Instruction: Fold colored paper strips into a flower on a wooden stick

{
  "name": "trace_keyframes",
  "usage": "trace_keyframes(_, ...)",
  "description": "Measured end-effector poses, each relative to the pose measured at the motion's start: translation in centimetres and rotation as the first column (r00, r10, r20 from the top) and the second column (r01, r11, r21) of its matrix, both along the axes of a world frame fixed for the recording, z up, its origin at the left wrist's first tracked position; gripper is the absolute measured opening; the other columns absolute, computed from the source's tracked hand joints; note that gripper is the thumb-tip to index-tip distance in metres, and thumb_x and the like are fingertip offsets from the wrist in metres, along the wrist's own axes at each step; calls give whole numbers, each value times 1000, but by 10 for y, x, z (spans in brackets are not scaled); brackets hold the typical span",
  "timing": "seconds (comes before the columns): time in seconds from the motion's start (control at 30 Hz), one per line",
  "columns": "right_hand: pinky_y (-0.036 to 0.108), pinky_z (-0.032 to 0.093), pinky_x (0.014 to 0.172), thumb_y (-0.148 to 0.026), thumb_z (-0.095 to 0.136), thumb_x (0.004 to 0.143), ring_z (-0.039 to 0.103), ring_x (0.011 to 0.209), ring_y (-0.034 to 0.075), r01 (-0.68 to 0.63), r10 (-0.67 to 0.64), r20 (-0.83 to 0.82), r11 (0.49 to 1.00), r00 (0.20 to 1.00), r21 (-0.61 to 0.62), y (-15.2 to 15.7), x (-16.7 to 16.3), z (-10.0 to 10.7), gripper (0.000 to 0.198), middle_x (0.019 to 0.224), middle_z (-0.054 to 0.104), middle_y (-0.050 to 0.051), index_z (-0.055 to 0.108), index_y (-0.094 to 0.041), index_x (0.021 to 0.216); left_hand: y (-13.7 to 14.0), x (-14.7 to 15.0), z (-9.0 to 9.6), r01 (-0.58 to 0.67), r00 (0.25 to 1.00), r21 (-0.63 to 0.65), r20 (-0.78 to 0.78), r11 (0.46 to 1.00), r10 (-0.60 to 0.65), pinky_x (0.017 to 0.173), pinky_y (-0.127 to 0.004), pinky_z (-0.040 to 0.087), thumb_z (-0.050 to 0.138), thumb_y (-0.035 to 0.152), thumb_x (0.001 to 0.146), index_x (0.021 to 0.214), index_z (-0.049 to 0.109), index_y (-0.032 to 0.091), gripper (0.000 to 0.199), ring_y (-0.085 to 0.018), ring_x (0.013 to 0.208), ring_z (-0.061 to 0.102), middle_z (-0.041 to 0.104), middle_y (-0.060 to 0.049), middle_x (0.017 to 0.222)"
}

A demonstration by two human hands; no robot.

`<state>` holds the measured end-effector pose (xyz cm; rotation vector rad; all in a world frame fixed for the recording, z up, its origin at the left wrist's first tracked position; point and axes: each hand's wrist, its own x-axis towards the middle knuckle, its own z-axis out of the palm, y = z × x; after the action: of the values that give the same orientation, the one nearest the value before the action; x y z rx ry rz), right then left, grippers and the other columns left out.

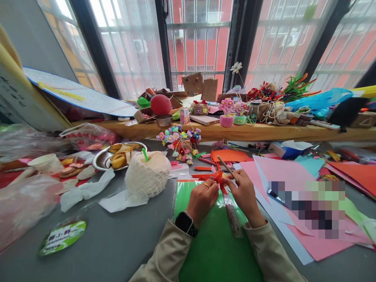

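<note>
My left hand, with a ring and a black watch on its wrist, pinches a red folded-paper flower by its near edge. In my right hand lies a thin wooden stick, slanting up and left. The thumb and fingertips of that hand also press on the flower's right side. Both hands are above a glossy green sheet. A clear patterned strip runs down the sheet beneath the flower. Several red paper strips lie just behind the left fingers.
Left stands a coconut in white netting with a green straw, by a metal bowl of peels. Pink paper sheets spread on the right. Craft flowers stand behind, before a wooden sill crowded with supplies. A green label lies front left.
</note>
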<state>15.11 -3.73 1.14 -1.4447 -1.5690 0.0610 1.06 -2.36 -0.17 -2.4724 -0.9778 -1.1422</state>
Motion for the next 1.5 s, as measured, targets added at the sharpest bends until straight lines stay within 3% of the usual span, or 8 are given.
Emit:
trace_keyframes(0.2,26,39,55,-35,50,74,48,61,14,-31,32,-61,999,998,9,-1,0,3,22,68,48,2,58,-17,66,-2,-1,0,28,999,-69,43,997,-25,52,-19,41,41,17,77,73,52,17,11,-10,59,54,60,-2,72)
trace_keyframes(0.3,24,37,53,-38,52,73,45,57,12,39,-34,-111,998,993,47,-4,6,5,23,68,50,1,58,-17,67,0,-4,1,46,980,-163,200,986,-13,59,-20,44,42,16,77,75,51,18,9,-11,68,56,60,-2,75)
trace_keyframes(0.43,23,34,48,-44,52,70,39,49,10,165,-159,-168,986,973,19,-5,16,5,27,64,51,-1,57,-18,65,3,-8,2,100,884,-236,467,967,23,66,-24,46,46,18,76,74,50,18,5,-12,73,57,59,-2,75)
trace_keyframes(0.7,25,39,52,-45,44,75,50,55,13,-77,49,-315,994,948,-77,0,14,2,34,71,61,3,60,-16,84,2,-5,6,381,749,-369,661,847,-49,66,-23,51,50,21,74,70,50,16,5,-11,72,60,60,-2,74)
trace_keyframes(0.9,23,38,47,-41,49,73,47,49,11,-194,140,-386,975,912,-104,-3,9,4,31,67,59,2,59,-15,88,1,-4,7,414,744,-392,665,822,-58,67,-23,51,50,21,74,73,51,16,5,-11,71,60,61,-3,76)
trace_keyframes(1.1,21,30,41,-40,50,73,35,43,8,-158,115,-300,980,947,-122,-4,7,5,29,59,53,-2,58,-16,86,3,-5,5,408,703,-388,711,826,-14,67,-23,50,50,21,74,76,51,16,5,-11,73,60,61,-2,77)
trace_keyframes(1.23,22,33,46,-38,48,75,41,49,10,-147,131,-180,986,975,-79,-3,7,3,25,68,57,1,59,-17,82,5,-6,2,416,680,-387,733,823,1,68,-23,49,49,21,75,76,50,17,5,-12,76,60,61,-4,81)
trace_keyframes(1.5,23,37,50,-35,49,76,47,55,12,-104,107,-88,994,990,39,-5,5,3,19,72,58,2,58,-18,78,2,-6,5,521,631,-427,776,739,3,72,-26,47,47,23,77,84,49,16,10,-14,81,58,58,-5,87)
